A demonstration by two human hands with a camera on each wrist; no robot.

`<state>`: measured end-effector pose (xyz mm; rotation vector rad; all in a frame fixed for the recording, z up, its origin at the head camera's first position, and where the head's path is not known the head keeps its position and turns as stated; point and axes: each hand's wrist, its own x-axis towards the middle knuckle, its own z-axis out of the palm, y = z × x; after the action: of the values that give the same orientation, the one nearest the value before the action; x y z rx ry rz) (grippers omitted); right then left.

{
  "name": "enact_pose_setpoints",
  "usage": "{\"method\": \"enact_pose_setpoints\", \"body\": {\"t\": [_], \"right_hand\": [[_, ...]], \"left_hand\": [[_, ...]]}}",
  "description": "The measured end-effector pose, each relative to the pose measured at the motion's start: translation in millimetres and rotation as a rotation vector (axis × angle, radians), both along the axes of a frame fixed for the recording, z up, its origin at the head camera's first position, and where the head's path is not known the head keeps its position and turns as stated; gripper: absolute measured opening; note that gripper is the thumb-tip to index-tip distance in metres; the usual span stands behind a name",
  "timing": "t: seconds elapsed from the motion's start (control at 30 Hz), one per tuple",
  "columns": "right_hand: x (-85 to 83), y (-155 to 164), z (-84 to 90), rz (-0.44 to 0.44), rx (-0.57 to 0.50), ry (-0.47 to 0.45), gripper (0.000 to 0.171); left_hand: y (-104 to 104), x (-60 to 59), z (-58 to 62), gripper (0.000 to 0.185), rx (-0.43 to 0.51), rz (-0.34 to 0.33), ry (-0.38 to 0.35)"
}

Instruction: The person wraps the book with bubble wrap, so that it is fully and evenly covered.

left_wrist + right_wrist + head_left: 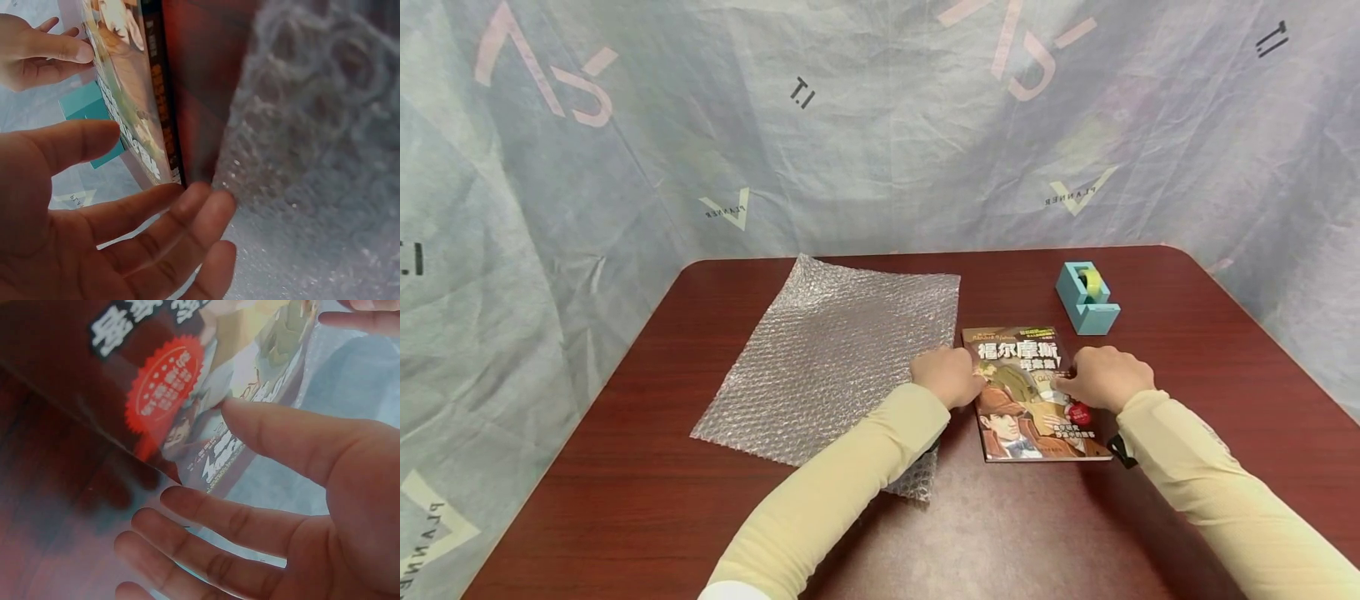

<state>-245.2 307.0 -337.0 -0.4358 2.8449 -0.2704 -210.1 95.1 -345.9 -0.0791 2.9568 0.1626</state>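
A paperback book [1026,425] with an illustrated cover and Chinese lettering lies face up between the two hands. My left hand [946,377] is at its left edge; in the left wrist view the fingertips [199,201] extend close to the spine [164,94], with the thumb held apart from them. On the opposite side, my right hand [1111,379] has its thumb [269,428] over the cover. Its other fingers reach loosely toward the book's edge in the right wrist view. A sheet of bubble wrap [842,350] spreads out flat left of the book, partly hidden by the left forearm.
Behind the book stands a light-blue tape dispenser [1093,319] with a yellow-green roll. The dark red wooden table [625,475] ends at a grey fabric backdrop [880,150] with printed letters, which also hangs along both sides.
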Motion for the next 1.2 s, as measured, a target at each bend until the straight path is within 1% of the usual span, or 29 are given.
{"method": "enact_pose_setpoints", "body": {"t": [0.13,0.27,0.53,0.63,0.73,0.87,0.93,1.07,1.13,1.2], "right_hand": [[-1.1,-0.4,-2.8,-0.001,-0.001,-0.009,0.04],[-1.6,-0.7,-4.4,0.002,0.006,-0.005,0.04],[-0.4,-2.9,-5.2,0.004,0.011,0.005,0.042],[-1.9,-4.1,-5.3,0.01,0.013,0.006,0.043],[-3.1,-4.6,-4.7,0.018,0.017,0.0,0.042],[-3.9,-5.6,-3.2,0.032,0.024,-0.006,0.036],[-4.5,-6.8,-2.6,0.04,0.029,-0.005,0.035],[-6.2,-10.4,-1.9,0.042,0.042,-0.008,0.037],[-6.7,-11.8,-1.7,0.042,0.045,-0.01,0.039],[-7.5,-12.7,-1.9,0.042,0.045,-0.011,0.04]], "left_hand": [[4.5,1.4,-1.0,0.033,-0.034,-0.005,-0.012],[8.0,1.5,-3.1,0.034,-0.044,-0.002,-0.003],[9.7,-1.5,-8.1,0.03,0.015,0.047,0.06],[9.6,-4.3,-9.5,0.029,0.042,0.07,0.058],[9.2,-5.8,-8.9,0.028,0.079,0.091,0.052],[7.3,-6.1,-6.2,0.024,0.145,0.099,0.043],[5.8,-7.2,-5.6,0.029,0.18,0.108,0.032],[1.8,-7.1,-3.6,0.048,0.263,0.143,0.015],[0.0,-6.2,-2.6,0.052,0.32,0.161,0.028],[-1.6,-4.5,-0.8,0.05,0.397,0.175,0.059]]}}
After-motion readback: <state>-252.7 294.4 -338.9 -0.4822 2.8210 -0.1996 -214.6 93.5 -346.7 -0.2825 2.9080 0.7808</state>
